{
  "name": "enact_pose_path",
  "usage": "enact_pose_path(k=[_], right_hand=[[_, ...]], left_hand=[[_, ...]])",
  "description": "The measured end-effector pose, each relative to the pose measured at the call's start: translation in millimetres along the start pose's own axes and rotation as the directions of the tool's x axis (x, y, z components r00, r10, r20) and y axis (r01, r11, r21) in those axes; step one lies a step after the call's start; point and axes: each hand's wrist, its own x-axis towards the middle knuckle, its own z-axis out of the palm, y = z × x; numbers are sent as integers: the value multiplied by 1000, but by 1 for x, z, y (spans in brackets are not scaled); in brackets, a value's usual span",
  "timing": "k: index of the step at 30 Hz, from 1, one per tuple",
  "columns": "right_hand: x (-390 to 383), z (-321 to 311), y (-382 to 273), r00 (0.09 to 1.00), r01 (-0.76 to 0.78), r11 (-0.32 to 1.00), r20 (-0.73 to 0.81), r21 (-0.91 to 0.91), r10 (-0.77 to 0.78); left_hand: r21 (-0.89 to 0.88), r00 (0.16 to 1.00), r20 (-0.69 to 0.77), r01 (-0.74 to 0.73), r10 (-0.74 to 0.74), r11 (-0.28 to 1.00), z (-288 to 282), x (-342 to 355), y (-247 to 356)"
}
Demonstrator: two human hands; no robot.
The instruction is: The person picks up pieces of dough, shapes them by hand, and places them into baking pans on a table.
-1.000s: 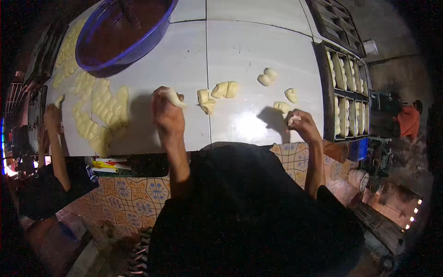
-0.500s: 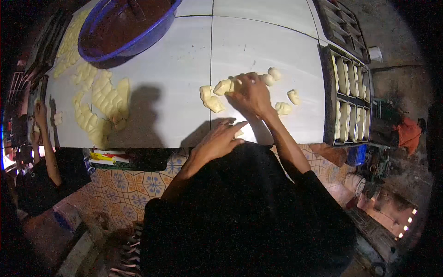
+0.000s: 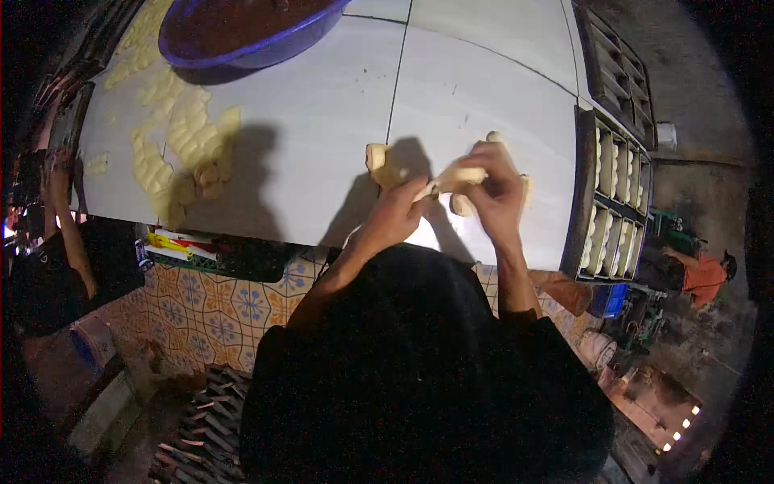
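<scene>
Above the white tiled table [image 3: 322, 105], a pale piece of dough [image 3: 468, 175] is held up between my two hands. My left hand [image 3: 393, 214] is closed, its fingertips pinching the left end. My right hand [image 3: 498, 194] has its fingers curled round the other end; motion blurs it a little. A dough piece [image 3: 376, 157] rests on the table beyond my left hand. Another dough lump [image 3: 461, 205] lies just under my right hand. Partly hidden by that hand are a dough ball [image 3: 494, 136] beyond it and more dough [image 3: 526, 189] at its right.
A sheet of dough cut into pieces [image 3: 189, 121] covers the left of the table, near a large blue basin [image 3: 266, 56]. Dark-framed baking tins holding dough [image 3: 584, 218] line the right edge. A co-worker's arm [image 3: 71, 242] reaches in at far left; another person [image 3: 704, 274] is at right.
My right hand has come down and nearer my left, and both hands now hold dough off the table. The view has shifted slightly.
</scene>
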Motion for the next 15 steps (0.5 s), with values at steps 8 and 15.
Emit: enact_pose_path(k=[8,15], right_hand=[[12,-11,29,908,-419,755,-250,-504,337],[-7,77,84,950,260,711,303,-653,-68]], left_hand=[[-968,969,-239,-233,-58,92,-36,-17,-31],[-903,941,-333,-298,-65,310,-52,-13,-28]])
